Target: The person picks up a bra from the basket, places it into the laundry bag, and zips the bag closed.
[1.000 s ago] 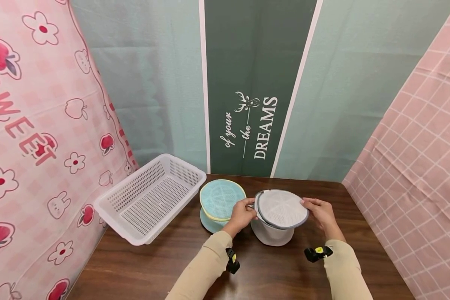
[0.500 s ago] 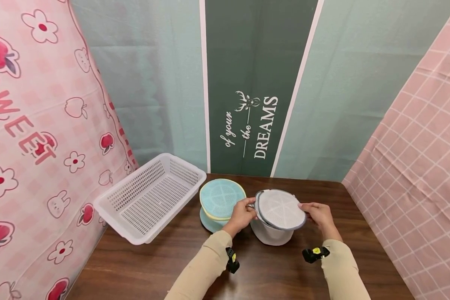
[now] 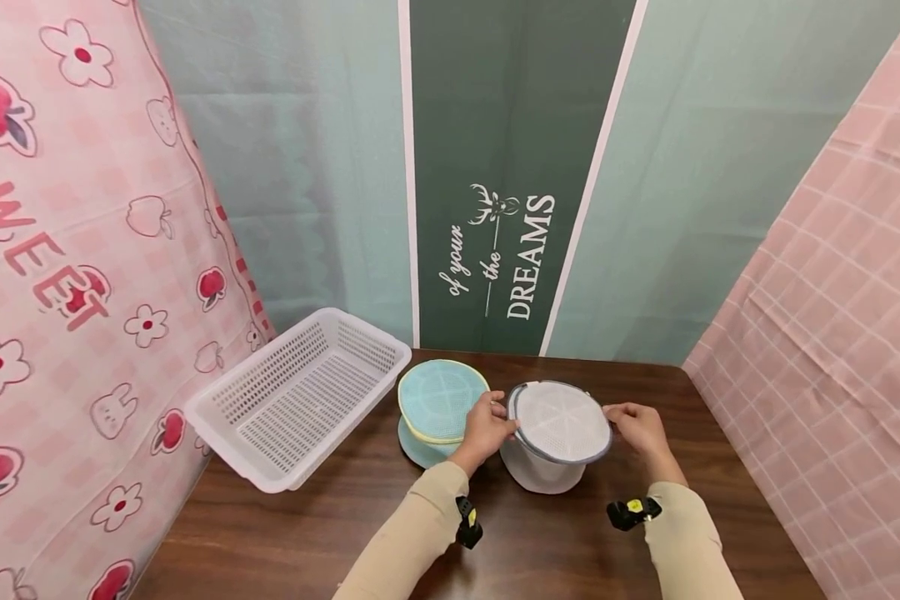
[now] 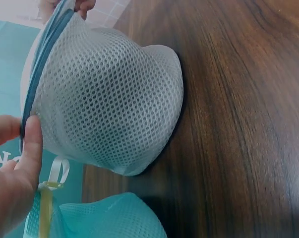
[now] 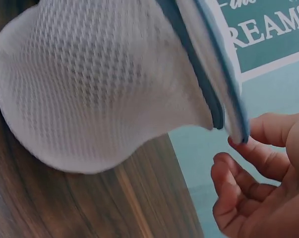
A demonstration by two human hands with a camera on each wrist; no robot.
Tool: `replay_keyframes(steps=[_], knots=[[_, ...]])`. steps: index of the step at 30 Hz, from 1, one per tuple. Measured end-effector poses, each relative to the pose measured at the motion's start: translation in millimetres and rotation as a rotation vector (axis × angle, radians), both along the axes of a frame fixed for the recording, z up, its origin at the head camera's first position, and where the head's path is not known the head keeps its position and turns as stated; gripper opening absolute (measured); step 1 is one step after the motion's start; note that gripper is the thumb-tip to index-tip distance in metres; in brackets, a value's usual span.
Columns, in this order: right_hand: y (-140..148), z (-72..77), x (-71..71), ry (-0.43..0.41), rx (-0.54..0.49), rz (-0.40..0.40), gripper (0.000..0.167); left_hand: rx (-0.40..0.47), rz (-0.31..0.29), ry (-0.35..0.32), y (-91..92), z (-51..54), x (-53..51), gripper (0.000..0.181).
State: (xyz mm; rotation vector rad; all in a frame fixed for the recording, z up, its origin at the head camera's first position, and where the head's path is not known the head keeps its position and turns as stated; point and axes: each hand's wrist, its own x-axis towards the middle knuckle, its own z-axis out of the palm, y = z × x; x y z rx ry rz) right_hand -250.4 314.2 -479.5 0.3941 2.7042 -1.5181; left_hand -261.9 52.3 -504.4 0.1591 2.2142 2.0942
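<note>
A white mesh laundry bag (image 3: 543,469) with blue-grey trim stands on the table, its round top flap (image 3: 562,421) lying over the opening. At the left of its rim, my left hand (image 3: 486,431) pinches the trimmed edge between thumb and finger. My right hand (image 3: 640,429) pinches the flap's right edge with thumb and index finger, the other fingers loosely bent below. In the right wrist view a narrow gap shows between the flap and the bag's rim (image 5: 201,74). Left of it stands a light-blue mesh laundry bag (image 3: 441,402) with yellow trim, close to my left hand.
A white perforated plastic basket (image 3: 228,454) sits at the left of the brown wooden table (image 3: 540,550). Printed cloths hang behind and at both sides. In the left wrist view a small white loop (image 4: 59,169) sticks out by the blue bag's yellow trim.
The flap has shifted slightly left and now sits more evenly over the white bag's opening. My right hand moved a little left with it; my left fingers have shifted on the rim.
</note>
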Motion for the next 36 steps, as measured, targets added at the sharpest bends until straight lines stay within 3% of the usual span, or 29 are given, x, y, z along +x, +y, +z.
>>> replay_keyframes(steps=[3,7,19,22,24,27,29,31,36], knots=[[2.0,0.6,-5.9,0.074,0.080,0.060,0.037,0.006,0.040,0.001,2.5,-0.3,-0.7,0.047],[5.3,-3.2,-16.4,0.118,0.114,0.123,0.032,0.011,0.037,-0.012,3.7,-1.5,-1.3,0.042],[15.1,-26.9,-44.1,0.097,-0.219,0.188,0.041,-0.046,0.037,-0.016,6.7,-2.0,-0.2,0.037],[19.5,-32.2,-45.2,0.107,-0.269,0.243,0.042,-0.075,0.037,-0.012,8.9,-1.7,0.6,0.037],[29.2,-43.9,-50.6,0.129,-0.351,0.303,0.040,-0.094,0.043,-0.012,9.9,-1.2,1.0,0.037],[33.0,-45.7,-49.6,0.137,-0.374,0.353,0.039,-0.109,0.044,-0.011,9.9,-0.3,1.0,0.036],[32.9,-44.7,-48.1,0.121,-0.379,0.345,0.038,-0.103,0.036,-0.005,9.4,-0.1,0.8,0.036],[25.6,-33.7,-41.1,0.076,-0.326,0.322,0.040,-0.097,0.026,0.001,8.4,0.2,0.9,0.036],[23.6,-27.3,-39.0,-0.023,-0.351,0.327,0.036,-0.097,0.010,0.008,5.7,1.3,1.2,0.035]])
